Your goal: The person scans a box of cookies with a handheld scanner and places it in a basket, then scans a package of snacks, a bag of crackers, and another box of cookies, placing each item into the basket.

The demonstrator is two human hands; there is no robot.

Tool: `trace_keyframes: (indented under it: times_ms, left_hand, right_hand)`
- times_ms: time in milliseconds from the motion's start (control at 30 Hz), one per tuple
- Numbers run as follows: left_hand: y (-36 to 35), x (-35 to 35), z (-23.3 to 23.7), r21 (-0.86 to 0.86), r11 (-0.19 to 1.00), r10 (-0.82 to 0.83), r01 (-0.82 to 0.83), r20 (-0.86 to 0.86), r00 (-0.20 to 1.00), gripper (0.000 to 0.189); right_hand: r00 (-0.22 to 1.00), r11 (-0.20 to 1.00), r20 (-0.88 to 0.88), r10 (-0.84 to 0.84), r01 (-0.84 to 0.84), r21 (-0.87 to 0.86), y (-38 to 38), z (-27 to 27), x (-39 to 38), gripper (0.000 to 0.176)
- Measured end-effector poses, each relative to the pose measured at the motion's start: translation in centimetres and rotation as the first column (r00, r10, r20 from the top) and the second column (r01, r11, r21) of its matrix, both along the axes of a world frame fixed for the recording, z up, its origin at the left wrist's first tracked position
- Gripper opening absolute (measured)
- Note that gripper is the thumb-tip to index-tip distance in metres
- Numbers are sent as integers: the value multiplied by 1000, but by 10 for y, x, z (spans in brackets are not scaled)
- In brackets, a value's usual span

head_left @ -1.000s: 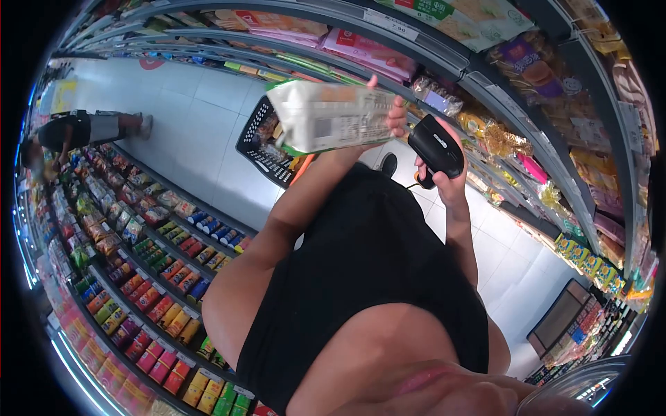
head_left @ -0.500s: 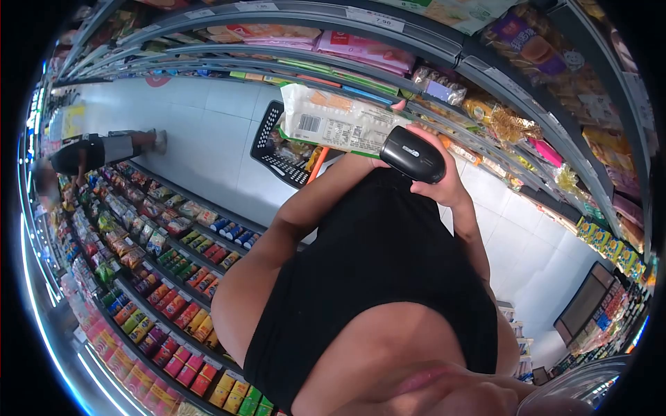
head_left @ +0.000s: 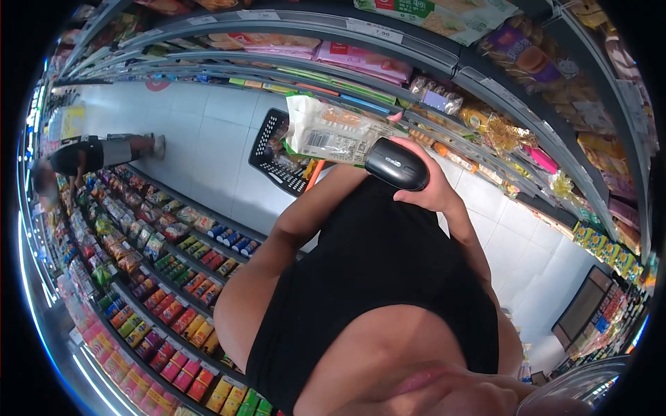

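Observation:
My right hand (head_left: pixel 440 182) is wrapped round a black handheld barcode scanner (head_left: pixel 397 164), which lies over the right end of a package. That package (head_left: pixel 329 135) is a clear and white plastic food bag with green edges, a printed barcode and what looks like bread inside. My left forearm reaches under the bag, and a fingertip of my left hand (head_left: pixel 395 117) shows at its far edge; the rest of that hand is hidden behind bag and scanner. Just left of the bag is a black shopping basket (head_left: pixel 260 149) with an orange handle (head_left: pixel 314 175) near my left forearm and packaged goods inside.
Ahead and to the right, a curved grey shelf (head_left: pixel 305 19) holds bagged bread and snacks. Low shelves on the left carry rows of snack packs (head_left: pixel 163 298) and canisters (head_left: pixel 236 239). Farther left, another person (head_left: pixel 104 151) stands by those shelves on the pale tiled floor (head_left: pixel 222 125).
The scanner and my right hand have shifted left and slightly toward my body, covering more of the bag's right end. The bag has moved slightly toward my body and tilted.

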State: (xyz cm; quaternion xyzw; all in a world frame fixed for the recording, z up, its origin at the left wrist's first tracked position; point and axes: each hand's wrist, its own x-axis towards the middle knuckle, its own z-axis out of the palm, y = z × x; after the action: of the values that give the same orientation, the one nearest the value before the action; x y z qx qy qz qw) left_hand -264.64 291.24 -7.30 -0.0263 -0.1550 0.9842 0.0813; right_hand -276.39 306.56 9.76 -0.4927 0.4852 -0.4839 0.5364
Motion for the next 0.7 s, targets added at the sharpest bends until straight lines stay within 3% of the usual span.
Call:
trace_keyframes:
  times_ms: [67, 167, 267, 467, 567, 633, 700]
  left_hand:
    - [-2, 13, -5, -48, 999, 32, -23, 191, 981, 58]
    - [4, 24, -25, -400, 910, 323, -110, 515, 794, 45]
    - [8, 42, 56, -292, 954, 179, -62, 392, 903, 35]
    - [10, 66, -41, -381, 924, 250, -41, 519, 818, 36]
    - [13, 61, 45, -266, 960, 221, -90, 516, 828, 36]
    - [7, 62, 19, -306, 935, 305, -179, 436, 847, 38]
    - [10, 56, 6, -518, 845, 436, -134, 521, 734, 45]
  right_hand:
    - [1000, 1000, 8, 30, -30, 1, -2, 5, -1, 106]
    - [997, 998, 41, 61, -62, 7, -9, 12, 2, 104]
    - [978, 979, 65, 197, -192, -75, -16, 15, -1, 104]
    - [980, 976, 66, 187, -178, -130, -18, 15, 13, 100]
    - [965, 952, -38, 258, -261, -158, -18, 17, 6, 99]
    - [986, 977, -50, 162, -167, -135, -16, 16, 7, 98]
    - [992, 987, -70, 107, -114, -112, -14, 11, 4, 98]
